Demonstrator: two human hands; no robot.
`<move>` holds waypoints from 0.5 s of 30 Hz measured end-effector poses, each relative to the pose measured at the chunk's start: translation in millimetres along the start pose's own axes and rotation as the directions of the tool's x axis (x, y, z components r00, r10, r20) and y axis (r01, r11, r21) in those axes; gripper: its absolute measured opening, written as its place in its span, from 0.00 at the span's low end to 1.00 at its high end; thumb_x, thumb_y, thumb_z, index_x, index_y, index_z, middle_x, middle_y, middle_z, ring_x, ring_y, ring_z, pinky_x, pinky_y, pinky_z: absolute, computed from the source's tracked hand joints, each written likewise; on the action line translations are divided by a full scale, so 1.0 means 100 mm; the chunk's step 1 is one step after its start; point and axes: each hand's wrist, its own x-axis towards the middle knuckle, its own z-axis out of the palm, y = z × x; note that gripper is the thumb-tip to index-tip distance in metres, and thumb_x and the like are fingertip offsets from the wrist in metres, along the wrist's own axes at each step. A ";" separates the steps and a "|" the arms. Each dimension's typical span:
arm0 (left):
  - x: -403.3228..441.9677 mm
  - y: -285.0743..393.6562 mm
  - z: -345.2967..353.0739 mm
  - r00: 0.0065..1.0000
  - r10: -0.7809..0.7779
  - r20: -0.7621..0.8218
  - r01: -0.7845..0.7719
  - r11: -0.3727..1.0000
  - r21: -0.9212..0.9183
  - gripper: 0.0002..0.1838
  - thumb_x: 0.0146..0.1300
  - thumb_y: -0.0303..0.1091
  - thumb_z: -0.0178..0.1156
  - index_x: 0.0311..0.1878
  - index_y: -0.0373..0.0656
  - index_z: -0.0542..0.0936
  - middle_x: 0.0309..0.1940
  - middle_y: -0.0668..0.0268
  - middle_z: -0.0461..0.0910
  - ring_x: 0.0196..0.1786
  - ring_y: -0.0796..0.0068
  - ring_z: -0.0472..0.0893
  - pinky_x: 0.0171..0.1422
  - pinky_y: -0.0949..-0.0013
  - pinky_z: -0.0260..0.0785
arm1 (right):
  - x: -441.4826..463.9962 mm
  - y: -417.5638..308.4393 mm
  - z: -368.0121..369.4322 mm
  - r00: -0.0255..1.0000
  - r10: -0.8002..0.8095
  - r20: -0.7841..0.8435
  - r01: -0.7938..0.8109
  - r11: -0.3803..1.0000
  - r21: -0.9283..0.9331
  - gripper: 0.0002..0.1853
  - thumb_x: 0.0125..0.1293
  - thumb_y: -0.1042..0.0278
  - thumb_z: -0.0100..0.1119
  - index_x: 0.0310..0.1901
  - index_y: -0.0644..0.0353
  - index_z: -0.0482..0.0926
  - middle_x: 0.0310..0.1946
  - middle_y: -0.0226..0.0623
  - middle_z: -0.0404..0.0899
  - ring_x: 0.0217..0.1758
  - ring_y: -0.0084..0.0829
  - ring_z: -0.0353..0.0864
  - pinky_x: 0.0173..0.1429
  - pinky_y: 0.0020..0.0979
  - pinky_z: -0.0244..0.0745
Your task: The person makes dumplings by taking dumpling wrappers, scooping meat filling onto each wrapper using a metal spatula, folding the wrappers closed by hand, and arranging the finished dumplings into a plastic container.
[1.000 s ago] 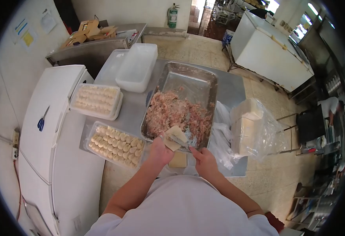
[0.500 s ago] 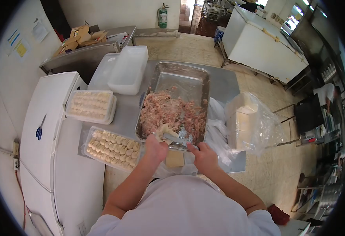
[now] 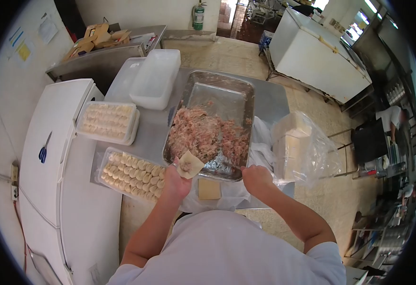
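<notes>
My left hand (image 3: 176, 184) is closed on the edge of a square dough wrapper (image 3: 191, 165) with a small lump of meat filling on it, at the near left corner of a metal tray (image 3: 243, 88). My right hand (image 3: 257, 179) is a fist around the handle of a flat-bladed metal spreader at the tray's near right corner; its blade barely shows. Raw minced meat (image 3: 196, 133) covers the tray's near half. A stack of square wrappers (image 3: 209, 189) lies on plastic between my hands. On the left, a plastic container (image 3: 134, 173) holds rows of folded dumplings.
Another filled container (image 3: 108, 122) stands behind the dumplings, beside white plastic tubs (image 3: 155, 80). Right of the tray, a clear bag (image 3: 293, 147) holds blocks of wrappers. A white fridge (image 3: 51, 156) with scissors (image 3: 45, 148) on it borders the left; a person's arm (image 3: 394, 126) shows far right.
The spreader has left the wrapper, and my right hand has moved right with it. The wrapper now lies open in my left hand, filling showing, shifted slightly left.
</notes>
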 end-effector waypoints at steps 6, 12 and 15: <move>-0.07 0.04 -0.13 0.996 -0.017 -0.092 0.022 0.998 0.058 0.21 0.83 0.44 0.47 0.66 0.39 0.72 0.61 0.60 0.80 0.65 0.60 0.80 0.73 0.53 0.73 | -0.06 0.04 -0.31 0.999 0.050 -0.012 -0.049 0.997 0.053 0.10 0.66 0.72 0.55 0.38 0.59 0.87 0.37 0.47 0.88 0.46 0.48 0.90 0.48 0.45 0.85; -0.02 0.05 -0.20 1.000 -0.029 -0.013 0.029 0.997 0.066 0.22 0.82 0.45 0.48 0.66 0.38 0.73 0.61 0.60 0.80 0.64 0.60 0.80 0.73 0.54 0.73 | 0.03 0.08 -0.08 0.999 0.002 0.045 -0.006 0.996 0.086 0.11 0.64 0.72 0.56 0.41 0.58 0.88 0.37 0.49 0.88 0.45 0.49 0.90 0.49 0.47 0.84; -0.03 0.05 -0.17 0.996 -0.045 -0.071 0.050 0.996 0.068 0.21 0.82 0.45 0.49 0.66 0.38 0.73 0.61 0.60 0.80 0.64 0.59 0.80 0.72 0.53 0.73 | 0.02 0.06 -0.02 0.994 -0.020 0.104 -0.004 0.974 0.227 0.18 0.63 0.72 0.54 0.52 0.51 0.87 0.39 0.52 0.87 0.47 0.50 0.88 0.49 0.48 0.84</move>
